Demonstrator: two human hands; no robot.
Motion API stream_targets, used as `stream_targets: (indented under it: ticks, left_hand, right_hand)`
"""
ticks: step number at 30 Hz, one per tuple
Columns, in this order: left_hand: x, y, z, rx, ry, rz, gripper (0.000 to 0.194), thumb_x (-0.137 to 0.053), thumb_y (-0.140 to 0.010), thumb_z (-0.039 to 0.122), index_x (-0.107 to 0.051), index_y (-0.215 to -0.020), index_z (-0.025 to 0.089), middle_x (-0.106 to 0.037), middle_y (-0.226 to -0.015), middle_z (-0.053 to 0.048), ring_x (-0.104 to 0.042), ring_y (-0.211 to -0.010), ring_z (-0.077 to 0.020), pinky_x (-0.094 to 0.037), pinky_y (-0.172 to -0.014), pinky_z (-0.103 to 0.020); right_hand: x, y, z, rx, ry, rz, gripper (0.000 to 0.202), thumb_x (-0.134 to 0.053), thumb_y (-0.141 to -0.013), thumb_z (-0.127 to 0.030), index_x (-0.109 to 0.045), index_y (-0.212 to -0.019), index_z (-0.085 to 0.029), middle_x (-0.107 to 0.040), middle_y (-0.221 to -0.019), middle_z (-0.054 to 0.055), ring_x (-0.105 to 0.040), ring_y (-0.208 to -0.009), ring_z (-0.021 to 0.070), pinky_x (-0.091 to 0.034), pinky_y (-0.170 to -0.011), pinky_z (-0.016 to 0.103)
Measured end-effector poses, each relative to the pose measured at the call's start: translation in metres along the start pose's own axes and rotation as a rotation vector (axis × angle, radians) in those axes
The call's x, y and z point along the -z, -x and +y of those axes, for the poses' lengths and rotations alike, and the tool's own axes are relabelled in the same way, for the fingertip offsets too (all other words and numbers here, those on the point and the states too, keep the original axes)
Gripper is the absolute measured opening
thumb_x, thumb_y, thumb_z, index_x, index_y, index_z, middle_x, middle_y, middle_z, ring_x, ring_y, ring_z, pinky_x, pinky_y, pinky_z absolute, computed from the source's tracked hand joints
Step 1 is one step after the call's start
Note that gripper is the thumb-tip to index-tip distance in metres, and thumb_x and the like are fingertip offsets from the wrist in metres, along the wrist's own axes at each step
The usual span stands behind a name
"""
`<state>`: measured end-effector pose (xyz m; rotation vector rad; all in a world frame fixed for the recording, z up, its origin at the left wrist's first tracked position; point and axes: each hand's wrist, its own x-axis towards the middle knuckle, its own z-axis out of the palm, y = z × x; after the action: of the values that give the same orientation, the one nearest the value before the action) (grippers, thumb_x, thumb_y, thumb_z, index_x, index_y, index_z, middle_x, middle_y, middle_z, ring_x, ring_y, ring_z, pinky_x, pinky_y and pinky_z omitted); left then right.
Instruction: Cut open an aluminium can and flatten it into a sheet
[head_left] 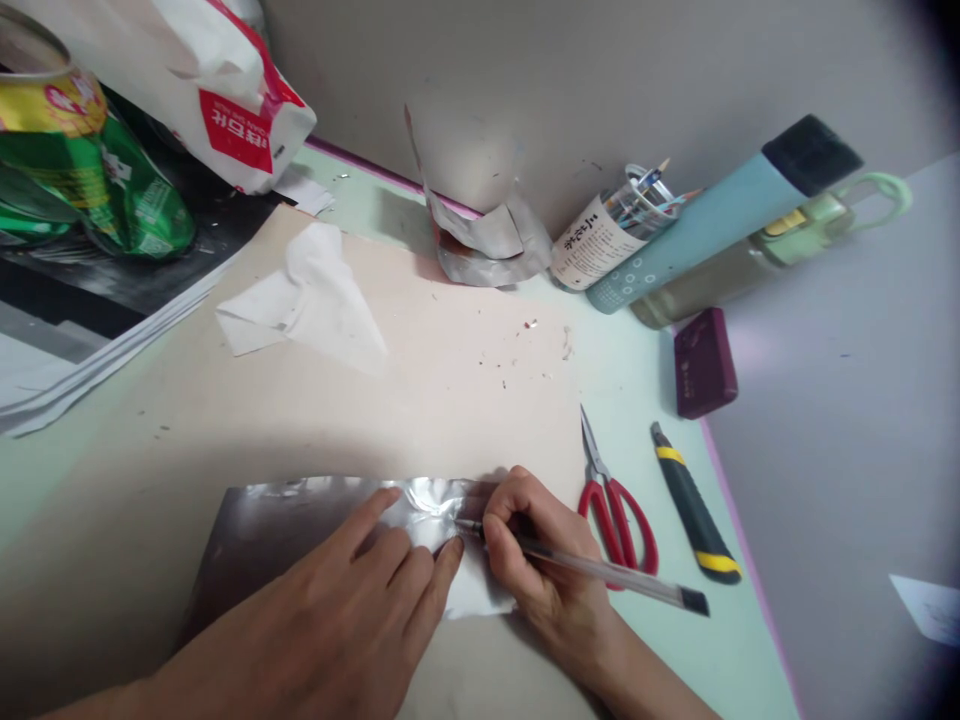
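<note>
A shiny metal sheet with a wavy upper edge lies on the beige board at the front. My left hand rests on it with fingers apart, the index fingertip near its upper edge. Closed around a clear pen with a black end cap is my right hand. The pen's tip touches the sheet, or is just above it, beside a crumpled bright patch between my two hands. Part of the sheet is hidden beneath my left hand.
Red-handled scissors and a black-and-yellow cutter lie at the right. Behind are curled metal scraps, a pen holder, a blue bottle and a maroon box. White tissue and green cans are at the left.
</note>
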<state>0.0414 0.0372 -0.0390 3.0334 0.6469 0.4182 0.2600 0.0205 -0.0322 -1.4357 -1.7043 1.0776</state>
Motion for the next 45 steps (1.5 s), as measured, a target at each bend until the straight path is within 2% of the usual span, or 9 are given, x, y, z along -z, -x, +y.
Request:
stream_targets:
  ticks: [12, 25, 32, 35, 40, 45]
  left_hand:
    - [0.004, -0.002, -0.001, 0.006, 0.001, 0.000, 0.037, -0.037, -0.099, 0.016, -0.064, -0.123, 0.013, -0.076, -0.097, -0.006, -0.062, -0.083, -0.0230, -0.026, -0.105, -0.048]
    - [0.005, 0.000, 0.000, 0.005, -0.009, -0.004, 0.034, -0.045, -0.097, 0.020, -0.065, -0.124, 0.014, -0.075, -0.097, -0.006, -0.063, -0.084, -0.0224, -0.026, -0.107, -0.048]
    - [0.005, -0.003, -0.002, 0.002, -0.006, 0.001, 0.033, -0.044, -0.097, 0.019, -0.067, -0.121, 0.014, -0.075, -0.095, -0.006, -0.062, -0.082, -0.0224, -0.026, -0.106, -0.047]
    - [0.004, -0.004, -0.002, 0.004, -0.015, 0.011, 0.033, -0.043, -0.097, 0.017, -0.067, -0.119, 0.014, -0.075, -0.092, -0.005, -0.061, -0.080, -0.0222, -0.027, -0.104, -0.047]
    - [0.003, -0.003, 0.000, 0.028, -0.009, 0.003, 0.033, -0.041, -0.098, 0.016, -0.064, -0.122, 0.014, -0.074, -0.085, -0.003, -0.060, -0.075, -0.0211, -0.025, -0.105, -0.046]
    - [0.002, -0.003, 0.000, 0.023, -0.025, 0.009, 0.034, -0.038, -0.099, 0.014, -0.062, -0.124, 0.013, -0.073, -0.084, -0.002, -0.059, -0.072, -0.0203, -0.026, -0.105, -0.046]
  right_hand:
    - [0.000, 0.001, 0.002, 0.024, -0.014, 0.007, 0.019, -0.050, -0.100, -0.020, -0.046, -0.082, -0.023, -0.045, -0.077, -0.002, -0.043, -0.068, 0.0133, -0.033, -0.059, 0.028]
    - [0.001, 0.001, 0.001, 0.031, 0.010, -0.007, 0.018, -0.052, -0.099, -0.019, -0.047, -0.082, -0.023, -0.047, -0.078, -0.002, -0.044, -0.069, 0.0133, -0.035, -0.060, 0.028]
    - [0.000, -0.001, 0.000, 0.024, -0.006, -0.025, 0.020, -0.053, -0.098, -0.019, -0.045, -0.080, -0.022, -0.047, -0.078, -0.002, -0.043, -0.068, 0.0131, -0.034, -0.060, 0.027]
    - [0.000, -0.002, 0.000, 0.014, -0.089, 0.019, 0.020, -0.052, -0.100, -0.022, -0.048, -0.080, -0.022, -0.047, -0.075, -0.002, -0.042, -0.067, 0.0130, -0.034, -0.059, 0.027]
    - [0.001, -0.007, -0.001, -0.053, -0.297, 0.186, 0.020, -0.056, -0.099, -0.026, -0.053, -0.079, -0.022, -0.049, -0.070, -0.003, -0.044, -0.064, 0.0119, -0.037, -0.057, 0.024]
    - [-0.001, -0.009, -0.005, -0.059, -0.243, 0.218, 0.020, -0.059, -0.097, -0.024, -0.055, -0.078, -0.021, -0.051, -0.069, -0.003, -0.044, -0.061, 0.0110, -0.037, -0.054, 0.022]
